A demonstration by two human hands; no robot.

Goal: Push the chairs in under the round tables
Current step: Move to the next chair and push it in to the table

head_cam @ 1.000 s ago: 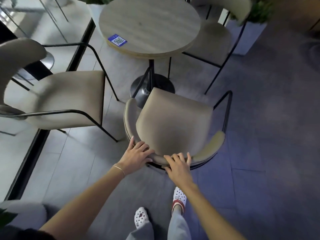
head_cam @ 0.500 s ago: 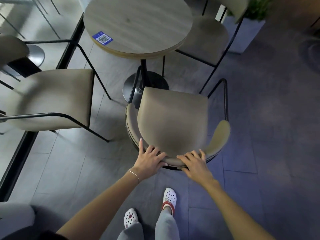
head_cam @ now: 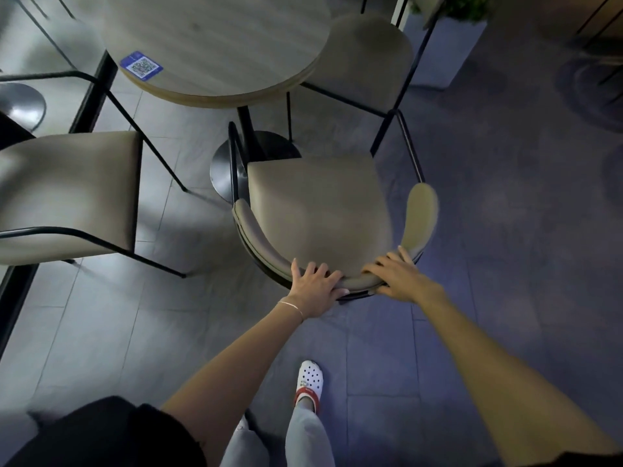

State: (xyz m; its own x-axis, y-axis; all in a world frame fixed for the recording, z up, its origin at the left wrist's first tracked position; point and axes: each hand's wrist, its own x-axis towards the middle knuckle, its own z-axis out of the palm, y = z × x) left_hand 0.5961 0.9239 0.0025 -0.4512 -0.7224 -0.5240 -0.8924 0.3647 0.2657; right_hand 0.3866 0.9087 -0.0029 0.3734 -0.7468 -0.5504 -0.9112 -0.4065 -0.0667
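Observation:
A beige chair (head_cam: 317, 210) with a curved backrest and a black metal frame stands in front of me, facing the round wooden table (head_cam: 219, 42). The seat's front edge lies near the table's black pedestal base (head_cam: 222, 163). My left hand (head_cam: 315, 288) grips the backrest's rim at the left of its middle. My right hand (head_cam: 396, 276) grips the same rim further right. A second beige chair (head_cam: 67, 193) stands to the left of the table, pulled out. A third beige chair (head_cam: 364, 59) sits at the table's far right, its seat partly under the tabletop.
A blue QR sticker (head_cam: 141, 64) lies on the tabletop's left edge. A white planter (head_cam: 445, 45) with greenery stands at the back right. A black floor strip (head_cam: 20, 278) runs along the left. My white clog (head_cam: 309, 382) is on the grey tile floor below the chair.
The chair has turned and slid toward the table, its seat now squarer to the pedestal. Both hands stayed on the backrest, the right one shifting further right. I have stepped forward.

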